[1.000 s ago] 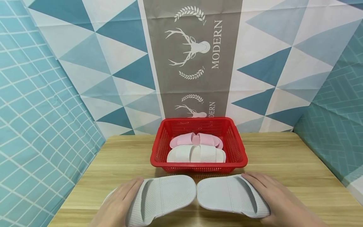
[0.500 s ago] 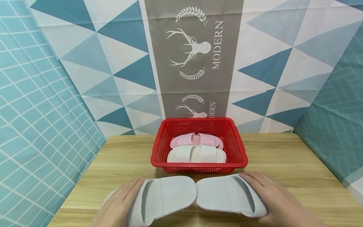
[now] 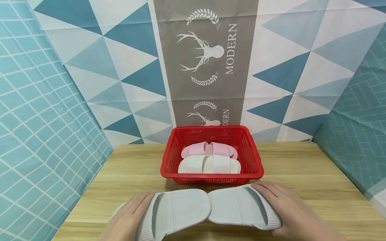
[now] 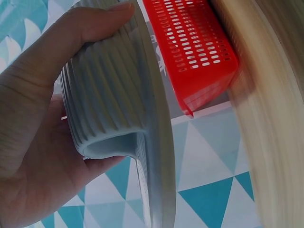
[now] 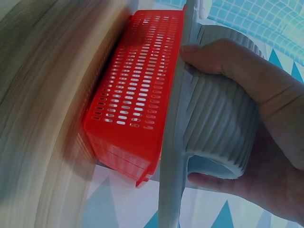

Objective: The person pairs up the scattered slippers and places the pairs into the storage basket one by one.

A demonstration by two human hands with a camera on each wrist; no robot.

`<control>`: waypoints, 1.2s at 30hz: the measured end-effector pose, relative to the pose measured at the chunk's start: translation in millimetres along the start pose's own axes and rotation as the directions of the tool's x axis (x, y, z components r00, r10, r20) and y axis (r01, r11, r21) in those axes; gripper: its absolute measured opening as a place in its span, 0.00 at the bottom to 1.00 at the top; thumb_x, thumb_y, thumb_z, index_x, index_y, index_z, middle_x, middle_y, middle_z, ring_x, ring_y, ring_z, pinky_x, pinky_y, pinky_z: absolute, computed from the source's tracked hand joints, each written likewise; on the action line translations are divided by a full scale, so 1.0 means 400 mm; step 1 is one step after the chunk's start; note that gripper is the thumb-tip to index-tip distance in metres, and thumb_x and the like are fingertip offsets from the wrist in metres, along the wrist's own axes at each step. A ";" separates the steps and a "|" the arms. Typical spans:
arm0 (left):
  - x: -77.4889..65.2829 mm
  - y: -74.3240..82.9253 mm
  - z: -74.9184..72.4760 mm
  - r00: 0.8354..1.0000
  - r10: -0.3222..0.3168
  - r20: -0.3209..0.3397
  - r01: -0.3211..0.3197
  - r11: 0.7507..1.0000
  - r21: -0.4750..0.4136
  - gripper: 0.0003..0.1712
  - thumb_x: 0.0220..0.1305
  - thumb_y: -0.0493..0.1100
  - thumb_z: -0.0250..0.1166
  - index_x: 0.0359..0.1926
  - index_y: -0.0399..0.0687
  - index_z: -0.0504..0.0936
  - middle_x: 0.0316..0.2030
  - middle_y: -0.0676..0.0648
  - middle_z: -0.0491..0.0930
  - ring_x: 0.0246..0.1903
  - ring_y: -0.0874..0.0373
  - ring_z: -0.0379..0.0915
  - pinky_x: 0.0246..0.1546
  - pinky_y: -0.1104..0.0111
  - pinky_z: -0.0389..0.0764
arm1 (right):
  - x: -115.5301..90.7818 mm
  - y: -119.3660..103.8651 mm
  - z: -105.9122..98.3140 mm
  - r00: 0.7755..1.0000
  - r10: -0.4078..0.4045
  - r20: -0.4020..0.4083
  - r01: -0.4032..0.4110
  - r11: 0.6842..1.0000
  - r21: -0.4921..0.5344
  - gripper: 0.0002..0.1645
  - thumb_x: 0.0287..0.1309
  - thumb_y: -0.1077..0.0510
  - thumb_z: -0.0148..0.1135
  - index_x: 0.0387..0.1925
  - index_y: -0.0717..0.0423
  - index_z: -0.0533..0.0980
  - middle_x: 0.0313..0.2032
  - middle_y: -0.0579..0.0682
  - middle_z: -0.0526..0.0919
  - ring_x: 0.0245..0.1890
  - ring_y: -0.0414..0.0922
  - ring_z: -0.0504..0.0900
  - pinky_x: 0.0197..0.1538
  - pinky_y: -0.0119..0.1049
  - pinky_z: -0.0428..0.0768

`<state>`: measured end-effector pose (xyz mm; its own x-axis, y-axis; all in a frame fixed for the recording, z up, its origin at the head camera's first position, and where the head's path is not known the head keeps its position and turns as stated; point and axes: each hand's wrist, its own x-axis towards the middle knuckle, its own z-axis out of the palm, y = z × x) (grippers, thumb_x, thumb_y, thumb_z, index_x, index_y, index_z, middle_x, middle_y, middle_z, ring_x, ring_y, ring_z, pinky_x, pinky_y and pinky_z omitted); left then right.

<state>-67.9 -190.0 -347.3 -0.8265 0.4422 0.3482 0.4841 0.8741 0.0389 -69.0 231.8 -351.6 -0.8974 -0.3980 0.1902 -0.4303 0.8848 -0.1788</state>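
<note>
My left hand [image 3: 129,216] grips a light grey slide slipper [image 3: 188,206] round its ribbed strap, seen close up in the left wrist view as a ribbed band [image 4: 107,90] under the thumb. On the other side my right hand [image 3: 286,211] holds the matching grey slipper [image 3: 226,204] by its strap, thumb along the sole edge in the right wrist view. Both slippers are tilted, insoles facing me, and their rounded heels meet in the middle, just in front of the red basket [image 3: 211,175]. The toe ends lie mostly behind my hands.
Inside the perforated red basket, white slippers [image 3: 196,164] lie in front of pink slippers [image 3: 196,149]. The basket stands on a wooden table [image 3: 135,167] near a patterned backdrop [image 3: 205,67]. Tiled-print cloths [image 3: 45,117] hang at both sides.
My right hand and its slipper have shifted slightly left. The left slipper has edged right, so the heels overlap a little more in the head view. Both grips are unchanged.
</note>
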 end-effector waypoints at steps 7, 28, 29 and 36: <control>0.007 0.010 -0.009 0.995 -0.051 0.083 0.053 0.998 -0.031 0.70 0.22 0.88 0.58 0.66 0.52 0.68 0.58 0.58 0.74 0.55 0.62 0.71 0.50 0.56 0.82 | 0.008 -0.007 -0.004 0.999 0.035 0.040 -0.036 0.999 0.040 0.67 0.20 0.31 0.80 0.69 0.33 0.60 0.62 0.33 0.68 0.61 0.40 0.68 0.55 0.51 0.81; 0.011 0.015 0.000 1.000 0.015 0.027 -0.015 1.000 -0.013 0.68 0.27 0.89 0.52 0.66 0.51 0.68 0.58 0.58 0.74 0.56 0.62 0.71 0.51 0.56 0.82 | 0.019 -0.026 0.001 0.999 0.021 0.049 -0.026 0.996 0.091 0.65 0.23 0.28 0.76 0.69 0.31 0.59 0.63 0.32 0.67 0.63 0.43 0.66 0.57 0.56 0.78; 0.011 0.016 -0.001 0.999 0.011 0.032 -0.010 1.000 -0.016 0.68 0.27 0.90 0.51 0.66 0.51 0.68 0.58 0.58 0.74 0.56 0.62 0.71 0.51 0.56 0.82 | 0.018 -0.027 0.002 0.998 0.024 0.054 -0.029 0.995 0.095 0.65 0.23 0.27 0.75 0.69 0.31 0.59 0.64 0.32 0.66 0.63 0.43 0.66 0.57 0.56 0.78; 0.013 0.020 -0.003 0.999 0.008 0.044 -0.007 1.000 -0.019 0.68 0.27 0.89 0.52 0.66 0.51 0.68 0.58 0.58 0.74 0.55 0.62 0.71 0.51 0.57 0.82 | 0.022 -0.035 0.005 0.994 0.052 0.093 -0.063 0.991 0.114 0.66 0.22 0.28 0.76 0.69 0.33 0.60 0.64 0.33 0.67 0.64 0.44 0.66 0.57 0.55 0.79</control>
<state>-68.0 -180.8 -344.0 -0.8346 0.4574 0.3069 0.4952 0.8671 0.0545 -71.0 215.5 -349.2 -0.9239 -0.3720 0.0896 -0.3812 0.8746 -0.2997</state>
